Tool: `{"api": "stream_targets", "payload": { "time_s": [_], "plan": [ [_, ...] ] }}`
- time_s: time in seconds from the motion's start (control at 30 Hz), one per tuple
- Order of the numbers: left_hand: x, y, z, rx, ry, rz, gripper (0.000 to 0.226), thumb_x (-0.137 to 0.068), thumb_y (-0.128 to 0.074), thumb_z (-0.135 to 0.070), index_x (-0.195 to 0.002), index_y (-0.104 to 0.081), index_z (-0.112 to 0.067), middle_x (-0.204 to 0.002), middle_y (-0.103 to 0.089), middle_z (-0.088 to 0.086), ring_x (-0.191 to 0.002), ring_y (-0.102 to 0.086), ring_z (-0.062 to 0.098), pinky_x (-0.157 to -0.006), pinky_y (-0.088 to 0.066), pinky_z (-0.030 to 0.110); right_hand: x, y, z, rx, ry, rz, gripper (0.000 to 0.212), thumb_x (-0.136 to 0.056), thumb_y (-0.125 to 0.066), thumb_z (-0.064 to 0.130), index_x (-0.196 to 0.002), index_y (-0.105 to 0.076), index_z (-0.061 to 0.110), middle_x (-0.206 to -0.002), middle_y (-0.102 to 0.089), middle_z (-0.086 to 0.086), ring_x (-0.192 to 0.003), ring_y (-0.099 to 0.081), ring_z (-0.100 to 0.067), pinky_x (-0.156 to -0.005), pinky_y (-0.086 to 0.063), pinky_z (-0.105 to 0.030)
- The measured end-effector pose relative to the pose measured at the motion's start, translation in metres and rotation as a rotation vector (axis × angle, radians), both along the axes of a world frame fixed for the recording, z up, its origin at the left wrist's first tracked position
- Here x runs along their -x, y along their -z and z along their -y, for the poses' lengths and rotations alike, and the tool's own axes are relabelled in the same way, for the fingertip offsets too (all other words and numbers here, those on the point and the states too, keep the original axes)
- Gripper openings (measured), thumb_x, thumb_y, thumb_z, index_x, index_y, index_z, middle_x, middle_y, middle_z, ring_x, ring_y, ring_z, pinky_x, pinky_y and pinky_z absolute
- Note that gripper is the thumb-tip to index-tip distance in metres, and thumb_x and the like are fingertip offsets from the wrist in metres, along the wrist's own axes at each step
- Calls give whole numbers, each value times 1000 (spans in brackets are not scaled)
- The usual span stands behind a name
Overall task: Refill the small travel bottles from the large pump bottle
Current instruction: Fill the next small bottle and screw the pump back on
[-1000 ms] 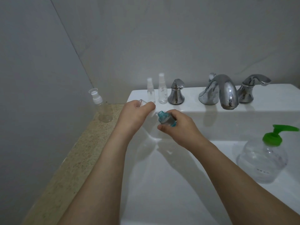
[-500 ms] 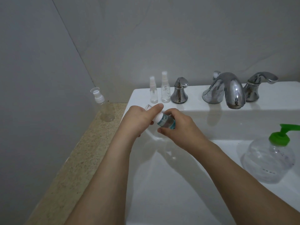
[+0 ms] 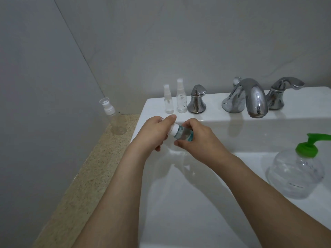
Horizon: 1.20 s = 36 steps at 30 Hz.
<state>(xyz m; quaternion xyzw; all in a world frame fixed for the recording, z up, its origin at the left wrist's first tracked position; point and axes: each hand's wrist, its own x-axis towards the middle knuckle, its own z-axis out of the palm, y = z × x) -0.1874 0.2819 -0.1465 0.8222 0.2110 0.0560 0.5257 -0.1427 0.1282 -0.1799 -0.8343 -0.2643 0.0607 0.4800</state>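
Note:
My right hand (image 3: 197, 140) grips a small teal travel bottle (image 3: 184, 135), tilted with its neck toward the left, above the sink's left side. My left hand (image 3: 155, 131) pinches the white cap (image 3: 173, 129) that sits on the bottle's neck. The large clear pump bottle (image 3: 295, 172) with a green pump head stands on the sink rim at the right. Two small clear spray bottles (image 3: 174, 99) stand upright on the sink's back ledge. Another clear bottle (image 3: 114, 120) with a white top stands on the granite counter at the left.
A chrome faucet (image 3: 250, 99) with two handles (image 3: 197, 100) lines the back ledge of the white sink (image 3: 197, 203). The speckled granite counter (image 3: 84, 176) runs along the left, against grey walls.
My left hand brought the white cap from beside the bottle onto its open neck; both hands now meet at the bottle. The view shifted slightly left.

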Motion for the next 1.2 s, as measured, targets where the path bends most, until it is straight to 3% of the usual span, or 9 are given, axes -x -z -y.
{"api": "stream_targets", "payload": {
  "time_s": [0.1, 0.23, 0.4, 0.57, 0.77, 0.93, 1.1, 1.2],
  "plan": [
    [-1, 0, 1, 48, 1, -7, 31, -96, -55, -43, -79, -50, -17, -44, -45, -9, -35, -38, 9, -46, -37, 25, 1, -1, 0, 5, -9, 10, 37, -76, -79, 29, -99, -49, 27, -91, -55, 14, -77, -53, 1, -58, -36, -13],
    [-3, 0, 2, 38, -34, -4, 41, -98, -52, -50, -76, -54, -16, -39, -43, -10, -32, -38, 9, -40, -37, 23, 2, -2, 0, 5, -17, 21, 37, -76, -78, 30, -99, -49, 27, -91, -54, 14, -76, -52, 0, -58, -37, -15],
    [-2, 0, 0, 67, -10, 16, 22, -92, -59, -35, -80, -55, -17, -55, -50, -4, -44, -46, 13, -46, -41, 26, 0, -1, 0, 2, -6, 4, 36, -77, -78, 31, -99, -50, 29, -89, -52, 18, -77, -52, 3, -57, -35, -12],
    [-4, 3, 2, -50, -51, -5, 45, -98, -45, -56, -76, -47, -17, -54, -48, -4, -40, -40, 12, -43, -34, 24, 0, 0, -1, 1, -10, 18, 36, -77, -78, 31, -99, -50, 31, -88, -52, 21, -75, -51, 9, -55, -35, -9],
    [-3, 0, 3, -7, -24, 14, 27, -77, -51, -45, -79, -51, -19, -72, -53, 3, -57, -48, 20, -54, -39, 30, 0, 0, 0, -4, -3, 14, 35, -76, -78, 30, -96, -49, 34, -87, -52, 20, -75, -50, 13, -54, -36, -7],
    [-4, 6, 0, -70, -47, -6, 41, -90, -47, -58, -81, -49, -18, -59, -53, -2, -43, -45, 14, -46, -36, 26, 0, 0, 0, 12, -7, 34, 36, -77, -78, 30, -102, -51, 33, -88, -50, 21, -76, -50, 6, -57, -33, -8],
    [-3, 3, 1, 13, -53, -26, 32, -73, -51, -47, -88, -47, -19, -72, -53, 2, -55, -47, 19, -53, -38, 30, 0, 0, 0, 12, -6, 21, 38, -77, -78, 31, -106, -52, 32, -89, -50, 21, -78, -51, 5, -58, -35, -7],
    [-4, 4, 1, -41, -66, -16, 39, -87, -48, -56, -83, -50, -17, -60, -56, -1, -45, -49, 15, -46, -39, 26, 0, -1, 0, 16, -8, 23, 39, -77, -78, 31, -108, -53, 32, -90, -50, 21, -78, -51, 5, -59, -34, -8]
  ]
}}
